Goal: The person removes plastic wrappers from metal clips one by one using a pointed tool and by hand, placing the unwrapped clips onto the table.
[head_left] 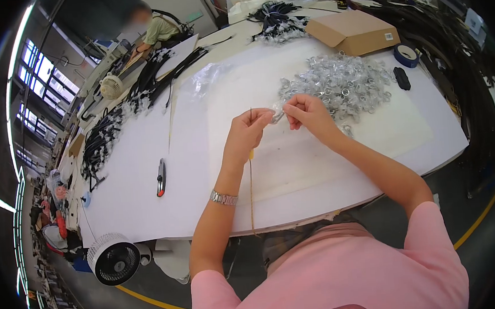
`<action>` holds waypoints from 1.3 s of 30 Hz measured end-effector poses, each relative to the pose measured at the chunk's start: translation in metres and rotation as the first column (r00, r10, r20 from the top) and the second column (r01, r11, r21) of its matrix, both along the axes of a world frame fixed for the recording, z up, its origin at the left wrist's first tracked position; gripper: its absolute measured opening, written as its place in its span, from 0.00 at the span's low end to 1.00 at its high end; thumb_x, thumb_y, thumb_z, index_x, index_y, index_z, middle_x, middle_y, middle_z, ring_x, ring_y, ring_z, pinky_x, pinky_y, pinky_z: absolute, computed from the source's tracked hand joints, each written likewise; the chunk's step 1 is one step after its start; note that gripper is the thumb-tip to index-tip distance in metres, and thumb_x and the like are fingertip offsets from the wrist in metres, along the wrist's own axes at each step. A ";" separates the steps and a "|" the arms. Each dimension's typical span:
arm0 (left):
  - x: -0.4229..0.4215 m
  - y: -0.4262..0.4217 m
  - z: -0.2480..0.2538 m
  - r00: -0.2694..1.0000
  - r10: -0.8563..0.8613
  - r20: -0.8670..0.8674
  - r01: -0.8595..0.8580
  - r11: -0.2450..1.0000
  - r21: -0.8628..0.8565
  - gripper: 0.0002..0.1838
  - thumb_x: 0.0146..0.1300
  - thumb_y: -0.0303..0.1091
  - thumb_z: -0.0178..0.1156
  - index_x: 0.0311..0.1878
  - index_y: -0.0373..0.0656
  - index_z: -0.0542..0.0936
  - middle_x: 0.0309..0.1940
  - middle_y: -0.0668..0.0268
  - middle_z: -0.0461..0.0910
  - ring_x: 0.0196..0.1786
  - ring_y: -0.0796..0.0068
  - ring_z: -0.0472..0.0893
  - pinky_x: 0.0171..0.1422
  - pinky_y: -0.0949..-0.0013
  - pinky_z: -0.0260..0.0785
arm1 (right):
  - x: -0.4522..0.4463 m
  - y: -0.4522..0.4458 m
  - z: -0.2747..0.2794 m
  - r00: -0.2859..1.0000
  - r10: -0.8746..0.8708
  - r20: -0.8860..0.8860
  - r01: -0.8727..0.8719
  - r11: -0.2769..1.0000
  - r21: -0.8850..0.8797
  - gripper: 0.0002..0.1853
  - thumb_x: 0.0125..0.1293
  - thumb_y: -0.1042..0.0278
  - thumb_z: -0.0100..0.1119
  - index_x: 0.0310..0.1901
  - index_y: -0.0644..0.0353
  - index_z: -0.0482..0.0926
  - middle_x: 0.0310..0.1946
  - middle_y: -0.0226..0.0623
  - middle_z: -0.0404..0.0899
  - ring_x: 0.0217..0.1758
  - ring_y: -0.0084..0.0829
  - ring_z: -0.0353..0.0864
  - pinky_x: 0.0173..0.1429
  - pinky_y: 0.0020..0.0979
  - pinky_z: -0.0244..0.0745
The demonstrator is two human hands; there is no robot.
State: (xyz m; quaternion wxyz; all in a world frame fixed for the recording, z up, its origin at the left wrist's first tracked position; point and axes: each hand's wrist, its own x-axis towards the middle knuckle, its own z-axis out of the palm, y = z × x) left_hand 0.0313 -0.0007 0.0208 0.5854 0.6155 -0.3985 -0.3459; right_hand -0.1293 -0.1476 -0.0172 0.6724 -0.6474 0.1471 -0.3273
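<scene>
My left hand (250, 132) and my right hand (309, 116) meet over the middle of the table, fingers pinched close together. Between their fingertips is a small shiny metal piece in clear plastic (278, 115); its exact shape is too small to make out. Just beyond my right hand spreads a pile of metal rings in clear plastic (343, 84). A thin brown strip (251, 197) runs from under my left wrist to the table's near edge. To the left of that arm lies a utility knife (161, 178), black with a red end.
Bundles of black cords (105, 130) line the table's left side, with another bundle (275, 17) at the back. An open cardboard box (356, 32), blue tape roll (406, 55) and small black object (402, 79) surround the pile. A fan (114, 258) stands front left. Another person (161, 29) sits behind.
</scene>
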 end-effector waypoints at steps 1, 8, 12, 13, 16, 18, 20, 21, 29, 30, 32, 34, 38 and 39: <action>0.000 -0.003 0.000 1.000 0.002 -0.006 -0.002 1.000 -0.009 0.15 0.77 0.41 0.68 0.41 0.37 0.86 0.25 0.71 0.82 0.18 0.92 0.59 0.22 0.78 0.46 | 0.002 -0.001 0.002 1.000 0.010 -0.015 -0.010 0.999 -0.037 0.11 0.80 0.64 0.64 0.41 0.62 0.81 0.27 0.29 0.83 0.28 0.20 0.83 0.34 0.24 0.78; 0.010 -0.006 -0.021 0.997 0.009 -0.071 -0.015 0.996 -0.086 0.12 0.78 0.38 0.65 0.41 0.38 0.84 0.23 0.72 0.79 0.18 0.92 0.58 0.22 0.79 0.45 | 0.015 -0.009 0.009 0.997 0.039 -0.073 -0.045 0.995 -0.087 0.10 0.81 0.64 0.63 0.44 0.62 0.83 0.28 0.29 0.84 0.29 0.20 0.84 0.35 0.23 0.78; 0.009 -0.003 -0.031 0.985 0.030 -0.170 -0.035 0.999 -0.026 0.16 0.82 0.43 0.62 0.41 0.39 0.83 0.23 0.69 0.80 0.17 0.91 0.58 0.21 0.78 0.44 | 0.015 -0.007 0.003 0.996 0.074 -0.058 -0.078 0.995 -0.063 0.10 0.81 0.64 0.63 0.46 0.63 0.84 0.28 0.29 0.85 0.28 0.20 0.83 0.35 0.23 0.77; 0.010 -0.003 -0.033 0.983 0.017 -0.183 -0.022 0.999 -0.027 0.17 0.82 0.45 0.61 0.41 0.40 0.83 0.23 0.69 0.80 0.17 0.91 0.58 0.21 0.78 0.44 | 0.013 -0.007 0.001 0.995 0.078 -0.056 -0.080 0.996 -0.047 0.10 0.81 0.64 0.63 0.47 0.64 0.84 0.28 0.29 0.85 0.28 0.20 0.83 0.34 0.23 0.77; 0.012 -0.007 -0.038 0.975 -0.025 -0.220 0.011 0.998 -0.065 0.19 0.83 0.47 0.60 0.44 0.39 0.83 0.26 0.65 0.82 0.16 0.90 0.58 0.20 0.77 0.45 | 0.007 -0.009 0.004 0.996 0.081 -0.044 -0.083 0.996 -0.033 0.11 0.80 0.63 0.64 0.48 0.64 0.83 0.27 0.29 0.85 0.28 0.20 0.83 0.34 0.23 0.76; 0.005 -0.008 -0.034 0.966 -0.014 -0.259 -0.001 0.998 -0.058 0.19 0.83 0.47 0.60 0.45 0.38 0.84 0.29 0.63 0.84 0.16 0.89 0.58 0.20 0.77 0.46 | 0.003 -0.010 0.008 0.996 0.077 -0.048 -0.079 0.996 -0.041 0.11 0.80 0.63 0.64 0.49 0.65 0.83 0.27 0.29 0.85 0.28 0.19 0.82 0.34 0.23 0.76; -0.004 -0.006 -0.029 0.949 0.037 -0.313 -0.040 0.999 -0.005 0.19 0.83 0.46 0.61 0.47 0.37 0.85 0.32 0.61 0.86 0.16 0.90 0.58 0.19 0.78 0.47 | 0.002 -0.012 0.007 0.996 0.078 -0.036 -0.080 0.996 -0.050 0.11 0.79 0.64 0.66 0.49 0.65 0.84 0.26 0.29 0.84 0.27 0.19 0.82 0.33 0.23 0.76; -0.004 -0.006 -0.032 0.946 -0.017 -0.324 0.017 1.000 -0.001 0.18 0.82 0.45 0.62 0.48 0.37 0.85 0.34 0.61 0.87 0.16 0.90 0.59 0.19 0.78 0.47 | 0.001 -0.012 0.006 0.996 0.080 -0.032 -0.082 0.995 -0.055 0.11 0.79 0.64 0.66 0.49 0.65 0.84 0.26 0.29 0.84 0.27 0.19 0.82 0.33 0.23 0.76; -0.004 -0.004 -0.036 0.968 -0.073 -0.240 0.087 0.995 0.047 0.10 0.76 0.35 0.69 0.48 0.37 0.85 0.36 0.64 0.87 0.17 0.92 0.60 0.20 0.79 0.46 | 0.002 -0.007 0.003 0.996 0.012 -0.083 -0.019 0.997 -0.078 0.08 0.77 0.68 0.67 0.41 0.64 0.83 0.24 0.28 0.83 0.25 0.18 0.80 0.30 0.23 0.75; -0.005 -0.006 -0.035 0.978 -0.059 -0.201 0.071 0.996 0.053 0.10 0.76 0.35 0.69 0.47 0.37 0.85 0.36 0.65 0.87 0.18 0.92 0.59 0.20 0.80 0.46 | 0.003 -0.008 0.004 0.997 -0.009 -0.083 0.001 0.995 -0.099 0.09 0.77 0.68 0.67 0.40 0.63 0.83 0.23 0.28 0.83 0.25 0.18 0.80 0.30 0.23 0.75; -0.008 -0.007 -0.034 0.975 -0.067 -0.210 0.075 0.997 0.029 0.10 0.76 0.36 0.68 0.47 0.37 0.86 0.36 0.65 0.87 0.18 0.92 0.59 0.20 0.80 0.46 | 0.004 -0.007 0.003 0.995 -0.050 -0.083 0.039 0.992 -0.123 0.08 0.77 0.69 0.66 0.39 0.64 0.83 0.23 0.28 0.82 0.25 0.17 0.80 0.30 0.23 0.73; -0.011 -0.008 -0.035 0.970 -0.087 -0.228 0.093 0.996 0.014 0.11 0.77 0.36 0.68 0.47 0.36 0.86 0.36 0.64 0.87 0.17 0.92 0.58 0.20 0.80 0.45 | 0.002 -0.003 0.004 0.989 -0.104 -0.105 0.079 0.973 -0.218 0.09 0.76 0.69 0.66 0.38 0.64 0.83 0.22 0.29 0.82 0.25 0.18 0.80 0.30 0.25 0.73; -0.011 -0.006 -0.038 0.950 -0.162 -0.266 0.167 0.986 -0.007 0.12 0.78 0.36 0.67 0.48 0.34 0.87 0.35 0.64 0.88 0.17 0.92 0.59 0.20 0.79 0.45 | -0.002 0.005 0.014 0.963 -0.250 -0.099 0.148 0.801 -0.580 0.09 0.73 0.68 0.66 0.35 0.63 0.83 0.21 0.32 0.81 0.24 0.21 0.80 0.31 0.30 0.73; -0.011 -0.006 -0.037 0.944 -0.189 -0.270 0.192 0.981 -0.015 0.12 0.78 0.36 0.67 0.48 0.34 0.87 0.35 0.64 0.87 0.17 0.92 0.59 0.20 0.79 0.45 | -0.002 0.005 0.016 0.955 -0.288 -0.072 0.168 0.724 -0.669 0.09 0.73 0.68 0.67 0.35 0.63 0.83 0.21 0.32 0.81 0.23 0.21 0.80 0.31 0.30 0.73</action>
